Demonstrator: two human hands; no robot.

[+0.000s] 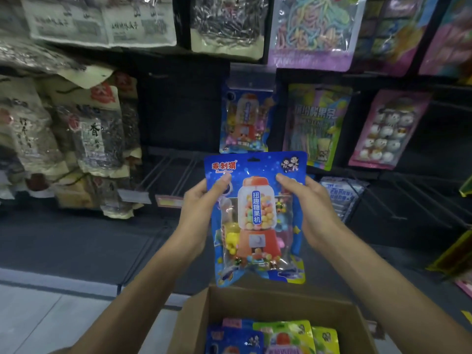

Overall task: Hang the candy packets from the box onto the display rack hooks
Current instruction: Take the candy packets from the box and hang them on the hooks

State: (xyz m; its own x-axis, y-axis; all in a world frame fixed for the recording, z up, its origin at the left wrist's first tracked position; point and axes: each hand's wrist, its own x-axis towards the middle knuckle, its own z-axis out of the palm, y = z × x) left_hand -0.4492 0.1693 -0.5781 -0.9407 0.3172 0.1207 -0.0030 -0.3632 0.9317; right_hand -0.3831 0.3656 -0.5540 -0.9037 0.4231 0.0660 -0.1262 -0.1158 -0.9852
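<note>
A blue candy packet point(258, 215) printed with a gumball machine is held upright above the cardboard box point(201, 310). My left hand point(201, 210) grips its left edge, thumb on the front. My right hand point(309, 208) grips its right edge the same way. A hang slot shows at the packet's top centre. Straight behind it, a matching blue packet point(245, 121) hangs on the dark display rack. Bare wire hooks point(168, 175) stick out to the left of the held packet. More packets point(270, 338), blue and green, lie inside the box.
Seed bags point(84, 129) crowd the hooks at left. Green, pink and purple candy packets point(316, 126) hang at right and above. A white-blue packet point(342, 192) hangs low right. Grey floor tiles point(51, 315) lie at lower left beside the box.
</note>
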